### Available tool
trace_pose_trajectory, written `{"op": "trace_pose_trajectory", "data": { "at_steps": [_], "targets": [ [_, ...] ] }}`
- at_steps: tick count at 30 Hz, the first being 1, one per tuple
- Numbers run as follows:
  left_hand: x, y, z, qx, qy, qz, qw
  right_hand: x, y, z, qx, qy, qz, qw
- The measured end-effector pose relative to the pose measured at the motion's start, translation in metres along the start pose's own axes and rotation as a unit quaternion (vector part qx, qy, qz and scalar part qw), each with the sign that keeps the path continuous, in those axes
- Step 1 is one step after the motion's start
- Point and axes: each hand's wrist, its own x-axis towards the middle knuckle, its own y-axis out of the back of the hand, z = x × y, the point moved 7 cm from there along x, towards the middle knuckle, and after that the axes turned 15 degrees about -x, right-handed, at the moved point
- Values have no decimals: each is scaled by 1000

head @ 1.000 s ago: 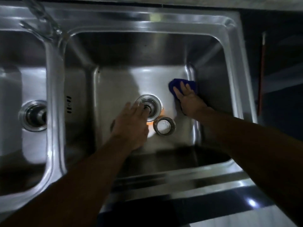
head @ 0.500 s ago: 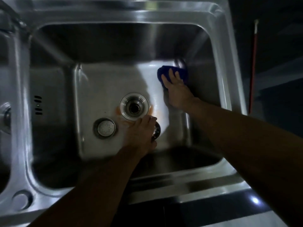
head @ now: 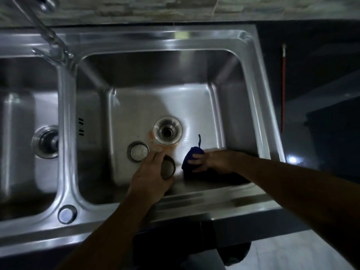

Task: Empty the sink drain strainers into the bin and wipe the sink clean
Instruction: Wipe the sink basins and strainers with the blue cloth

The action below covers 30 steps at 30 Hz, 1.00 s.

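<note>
Fingers (head: 155, 158) around strainer (head: 168, 167), beside drain (head: 167, 132)

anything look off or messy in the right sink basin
Yes. An orange stain rings the near-left edge of the open drain. A round drain part lies loose on the basin floor beside it, and the left hand holds a strainer basket out of the drain.

red rod (head: 283, 90) on dark counter (head: 315, 55)
</note>
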Motion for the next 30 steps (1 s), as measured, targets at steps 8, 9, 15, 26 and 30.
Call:
{"op": "trace_pose_trajectory", "data": {
  "at_steps": [8, 9, 15, 26, 30],
  "targets": [
    [3, -4, -4, -10, -23, -4, 1000, -11, 32, 63, 76, -331, -52, 939],
    [2, -4, -3, -9, -24, -4, 1000, -9, 37, 60, 120, -354, -61, 926],
    [4, -1, 4, -3, -26, -22, 999, -8, 29, 8, 338, -352, -22, 872],
    [31, 8, 26, -66, -19, -30, 997, -38, 56, -6, 844, -292, 267, 361],
    [47, 4, 51, -73, -54, -33, 995, -37, 74, -20, 859, -225, 279, 367]
  ]
}}
